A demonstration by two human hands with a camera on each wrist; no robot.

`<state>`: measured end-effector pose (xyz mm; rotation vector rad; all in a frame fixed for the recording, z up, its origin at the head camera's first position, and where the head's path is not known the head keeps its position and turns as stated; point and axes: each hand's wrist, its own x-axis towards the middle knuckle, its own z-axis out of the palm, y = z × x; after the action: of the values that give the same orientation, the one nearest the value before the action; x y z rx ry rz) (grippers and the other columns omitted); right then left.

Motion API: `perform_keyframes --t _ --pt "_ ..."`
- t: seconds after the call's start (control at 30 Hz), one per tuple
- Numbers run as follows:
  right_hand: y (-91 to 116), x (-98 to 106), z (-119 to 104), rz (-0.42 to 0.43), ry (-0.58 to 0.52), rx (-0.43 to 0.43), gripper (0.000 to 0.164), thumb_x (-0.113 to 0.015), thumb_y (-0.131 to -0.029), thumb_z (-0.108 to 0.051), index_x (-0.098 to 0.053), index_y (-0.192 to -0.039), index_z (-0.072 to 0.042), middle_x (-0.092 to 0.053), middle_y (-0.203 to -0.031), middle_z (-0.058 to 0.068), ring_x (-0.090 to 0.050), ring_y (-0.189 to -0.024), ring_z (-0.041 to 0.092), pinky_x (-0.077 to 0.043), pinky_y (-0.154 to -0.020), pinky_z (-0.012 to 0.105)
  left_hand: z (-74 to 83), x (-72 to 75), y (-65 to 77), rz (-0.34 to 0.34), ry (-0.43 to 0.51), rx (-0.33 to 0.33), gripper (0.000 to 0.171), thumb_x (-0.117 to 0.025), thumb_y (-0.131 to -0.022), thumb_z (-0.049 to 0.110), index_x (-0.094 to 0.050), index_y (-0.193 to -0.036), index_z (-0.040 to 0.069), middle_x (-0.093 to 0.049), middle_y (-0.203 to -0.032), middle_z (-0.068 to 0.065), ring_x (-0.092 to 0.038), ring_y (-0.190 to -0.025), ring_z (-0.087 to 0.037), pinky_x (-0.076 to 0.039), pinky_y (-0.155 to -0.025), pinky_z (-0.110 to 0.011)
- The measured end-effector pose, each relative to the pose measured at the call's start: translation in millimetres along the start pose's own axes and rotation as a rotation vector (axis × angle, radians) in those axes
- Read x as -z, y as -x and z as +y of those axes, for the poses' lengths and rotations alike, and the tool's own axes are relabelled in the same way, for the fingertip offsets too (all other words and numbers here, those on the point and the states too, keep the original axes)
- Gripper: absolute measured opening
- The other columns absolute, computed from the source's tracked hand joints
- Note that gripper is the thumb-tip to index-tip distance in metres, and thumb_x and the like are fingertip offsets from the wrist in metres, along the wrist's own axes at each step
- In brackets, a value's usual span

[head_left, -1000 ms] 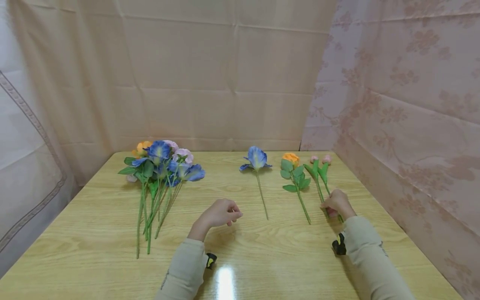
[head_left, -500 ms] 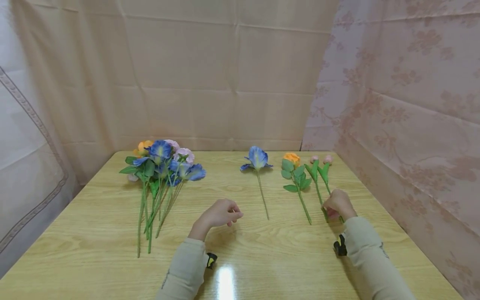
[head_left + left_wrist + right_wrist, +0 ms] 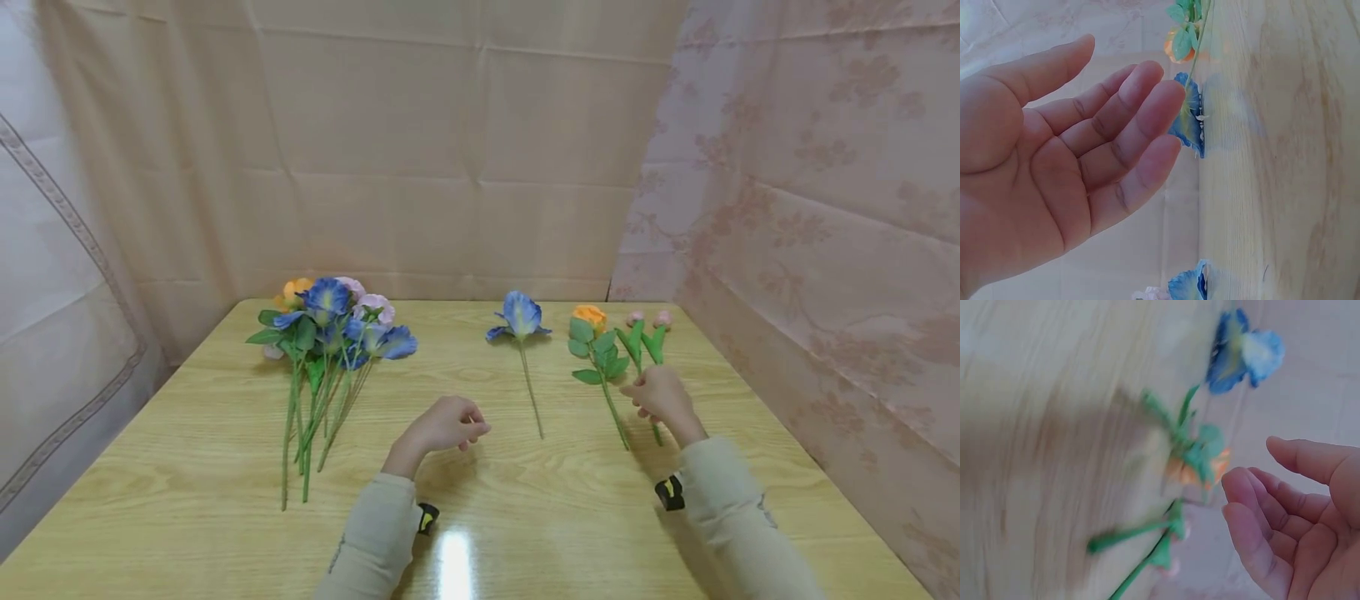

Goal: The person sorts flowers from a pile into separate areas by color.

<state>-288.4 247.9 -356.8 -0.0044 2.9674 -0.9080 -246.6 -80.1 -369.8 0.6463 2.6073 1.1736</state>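
My right hand [image 3: 663, 398] hovers above the stems of two pink tulips [image 3: 647, 337] at the table's right; in the right wrist view its fingers are loosely bent with nothing between them. Just left of it lies an orange rose [image 3: 589, 320] with green leaves. My left hand [image 3: 446, 423] hangs over the table's middle, its relaxed fingers [image 3: 1147, 119] holding nothing. Between the hands, farther back, a single blue iris [image 3: 521, 315] lies with its stem toward me.
A heap of blue, orange and pale purple flowers [image 3: 327, 302] lies at the left of the wooden table [image 3: 187, 467], stems toward the front. Beige curtains [image 3: 375, 150] hang behind, and a floral-patterned cloth [image 3: 832, 250] on the right.
My right hand has come off the tulip stems, lifting and shifting slightly left toward the orange rose. The left hand stays put. The head view has turned a little.
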Motion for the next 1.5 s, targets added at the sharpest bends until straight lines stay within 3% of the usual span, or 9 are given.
perform_keyframes --t 0.17,0.5,0.77,0.97,1.07,1.3,1.37,1.43,1.5 --pt "9.5 -3.0 -15.5 -0.020 -0.096 0.029 0.028 -0.056 -0.088 -0.019 -0.060 -0.087 0.009 -0.062 -0.075 0.018 -0.058 -0.054 0.016 -0.049 -0.048 0.031 0.1 0.7 0.5 0.019 -0.015 -0.008 0.015 -0.057 -0.088 0.014 -0.061 -0.085 0.000 -0.058 -0.070 -0.004 -0.059 -0.059 -0.022 -0.045 -0.055 -0.025" --pt "31.7 -6.2 -39.0 -0.004 -0.260 0.143 0.027 -0.058 -0.087 -0.018 -0.062 -0.090 0.009 -0.063 -0.073 0.016 -0.061 -0.055 0.019 -0.050 -0.047 0.033 -2.8 10.1 3.5 0.117 -0.036 0.039 0.016 -0.056 -0.089 0.017 -0.062 -0.087 0.002 -0.059 -0.071 -0.005 -0.057 -0.061 -0.017 -0.044 -0.055 -0.027" --pt "38.9 -11.9 -49.9 -0.017 -0.310 0.164 0.030 -0.059 -0.087 -0.019 -0.061 -0.092 0.010 -0.062 -0.070 0.011 -0.060 -0.054 0.019 -0.049 -0.046 0.032 -20.0 39.9 8.0 0.462 -0.088 0.147 0.015 -0.056 -0.087 0.013 -0.064 -0.089 -0.001 -0.061 -0.076 -0.008 -0.058 -0.068 -0.019 -0.047 -0.061 -0.033" --pt "41.7 -13.7 -54.8 -0.026 -0.299 0.177 0.030 -0.059 -0.087 -0.021 -0.062 -0.091 0.008 -0.062 -0.071 0.011 -0.060 -0.055 0.018 -0.050 -0.047 0.033 -43.5 68.1 22.5 0.760 -0.111 0.286 0.019 -0.052 -0.086 0.009 -0.061 -0.097 -0.004 -0.061 -0.085 -0.017 -0.056 -0.076 -0.031 -0.044 -0.066 -0.042" --pt "42.6 -14.4 -55.9 -0.037 -0.299 0.173 0.029 -0.058 -0.087 -0.020 -0.062 -0.092 0.008 -0.062 -0.072 0.012 -0.061 -0.056 0.019 -0.050 -0.048 0.035 -57.5 77.7 31.2 0.863 -0.116 0.367 0.019 -0.048 -0.086 0.005 -0.058 -0.098 -0.006 -0.059 -0.087 -0.020 -0.056 -0.078 -0.035 -0.043 -0.066 -0.044" --pt "43.8 -17.1 -56.3 -0.051 -0.312 0.177 0.025 -0.058 -0.087 -0.018 -0.063 -0.090 0.007 -0.062 -0.071 0.013 -0.061 -0.056 0.020 -0.050 -0.047 0.033 -84.0 89.5 41.3 0.888 -0.124 0.436 0.023 -0.044 -0.080 -0.002 -0.057 -0.096 -0.013 -0.056 -0.096 -0.030 -0.052 -0.091 -0.044 -0.041 -0.076 -0.049" --pt "44.4 -17.7 -56.6 -0.052 -0.310 0.186 0.025 -0.058 -0.087 -0.018 -0.063 -0.090 0.006 -0.062 -0.070 0.012 -0.060 -0.055 0.021 -0.050 -0.047 0.033 -89.0 91.2 41.7 0.865 -0.152 0.461 0.016 -0.043 -0.078 -0.003 -0.057 -0.080 -0.010 -0.056 -0.080 -0.027 -0.054 -0.075 -0.039 -0.043 -0.064 -0.044" --pt "44.8 -18.1 -56.8 -0.054 -0.311 0.188 0.025 -0.058 -0.087 -0.017 -0.063 -0.090 0.006 -0.062 -0.070 0.012 -0.060 -0.055 0.021 -0.050 -0.047 0.033 -93.1 92.9 42.0 0.829 -0.188 0.479 0.018 -0.040 -0.076 -0.005 -0.050 -0.061 -0.003 -0.046 -0.060 -0.018 -0.044 -0.057 -0.030 -0.037 -0.050 -0.036" --pt "45.3 -19.0 -56.6 -0.059 -0.310 0.188 0.024 -0.058 -0.087 -0.017 -0.063 -0.091 0.006 -0.062 -0.070 0.012 -0.060 -0.055 0.021 -0.049 -0.047 0.033 -96.5 94.8 41.8 0.790 -0.222 0.495 0.026 -0.041 -0.075 -0.004 -0.040 -0.052 0.007 -0.035 -0.054 -0.007 -0.033 -0.052 -0.022 -0.028 -0.045 -0.030"
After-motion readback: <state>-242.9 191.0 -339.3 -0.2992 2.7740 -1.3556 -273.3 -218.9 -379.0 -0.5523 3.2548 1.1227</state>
